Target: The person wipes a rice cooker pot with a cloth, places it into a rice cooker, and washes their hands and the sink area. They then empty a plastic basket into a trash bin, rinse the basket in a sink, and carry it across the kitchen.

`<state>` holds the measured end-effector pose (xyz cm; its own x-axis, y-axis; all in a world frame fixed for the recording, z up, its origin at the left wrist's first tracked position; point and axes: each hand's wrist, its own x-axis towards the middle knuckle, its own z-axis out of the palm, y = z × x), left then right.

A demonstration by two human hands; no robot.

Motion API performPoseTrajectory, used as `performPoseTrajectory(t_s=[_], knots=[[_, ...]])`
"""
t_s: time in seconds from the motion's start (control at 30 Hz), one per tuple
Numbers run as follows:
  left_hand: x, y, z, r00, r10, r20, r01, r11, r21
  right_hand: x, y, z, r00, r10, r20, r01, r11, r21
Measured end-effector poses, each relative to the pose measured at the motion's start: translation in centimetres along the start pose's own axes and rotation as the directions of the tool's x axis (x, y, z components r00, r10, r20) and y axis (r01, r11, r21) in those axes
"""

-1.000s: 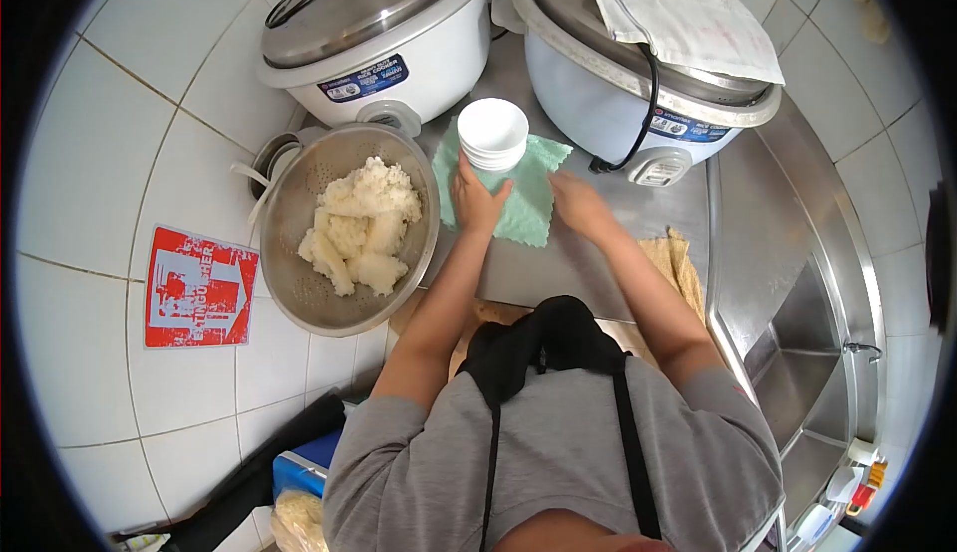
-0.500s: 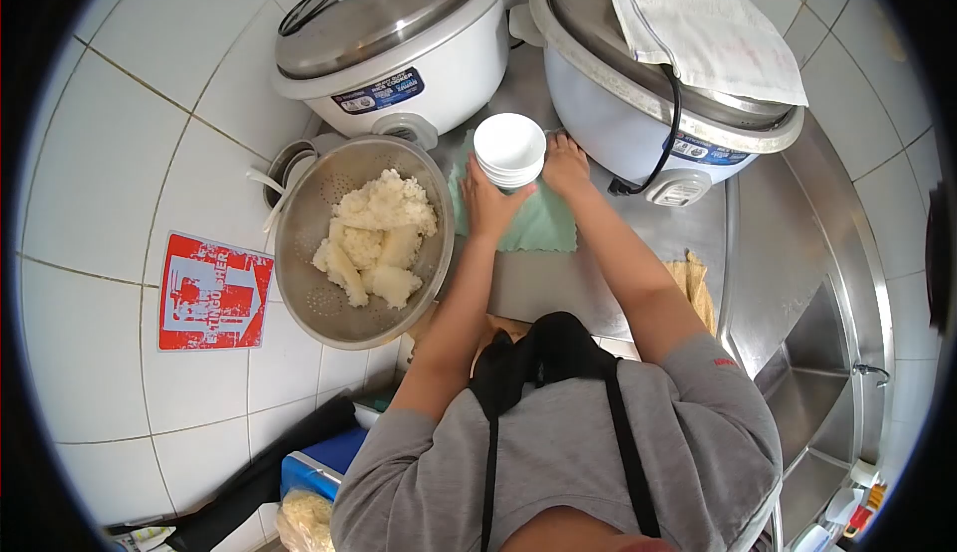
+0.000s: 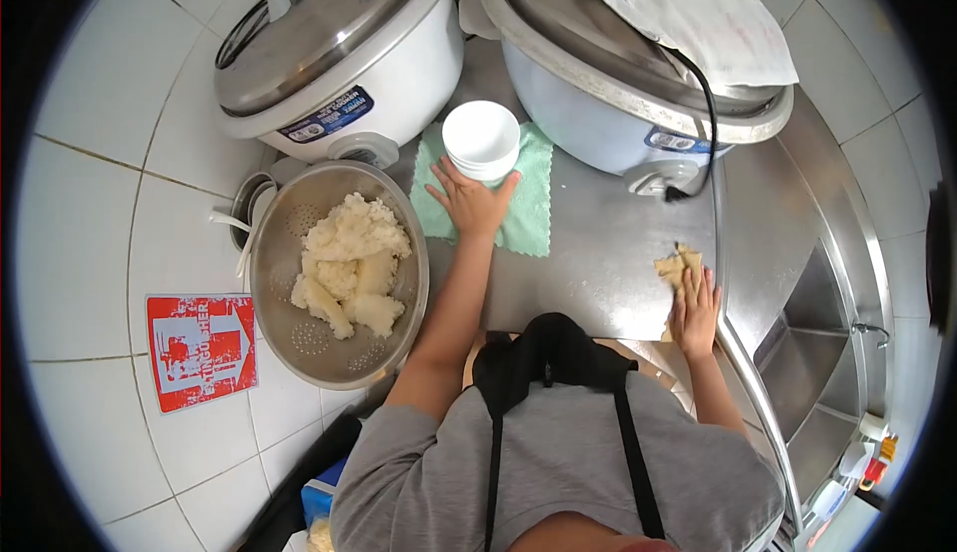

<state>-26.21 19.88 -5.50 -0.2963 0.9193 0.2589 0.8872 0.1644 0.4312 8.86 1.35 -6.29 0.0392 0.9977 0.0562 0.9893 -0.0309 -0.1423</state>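
Note:
A stack of white bowls stands on a green cloth on the steel counter. My left hand is spread against the near side of the stack, thumb and fingers apart. Near the counter's right edge, my right hand lies with outstretched fingers on a crumpled tan cloth, partly covering it. To the left, a metal colander holds clumps of white rice.
Two large rice cookers stand at the back, the right one with a white towel and a hanging cord. A sink lies at the right. Behind the colander is a metal pot with white handles.
My right hand has moved from beside the bowls to the tan cloth at the right. That cloth is now more bunched and further up. My left hand has spread against the bowls.

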Motion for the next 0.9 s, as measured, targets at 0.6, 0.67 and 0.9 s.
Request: performPoseTrajectory(t_s=[0.6, 0.67, 0.9], knots=[[-10.9, 0.1, -3.3, 0.859, 0.421, 0.291, -0.407, 0.907, -0.112, 13.1, -15.7, 3.3, 0.805, -0.58, -0.128, 0.593, 0.776, 0.216], [-12.0, -0.6, -3.0, 0.892, 0.381, 0.245, -0.341, 0.921, -0.188, 10.5, -14.6, 2.7, 0.759, -0.649, -0.056, 0.64, 0.727, 0.248], [-12.3, 0.7, -4.0, 0.896, 0.399, 0.194, -0.377, 0.916, -0.139, 2.0, -7.6, -1.5, 0.358, -0.922, 0.15, 0.883, 0.386, 0.267]])
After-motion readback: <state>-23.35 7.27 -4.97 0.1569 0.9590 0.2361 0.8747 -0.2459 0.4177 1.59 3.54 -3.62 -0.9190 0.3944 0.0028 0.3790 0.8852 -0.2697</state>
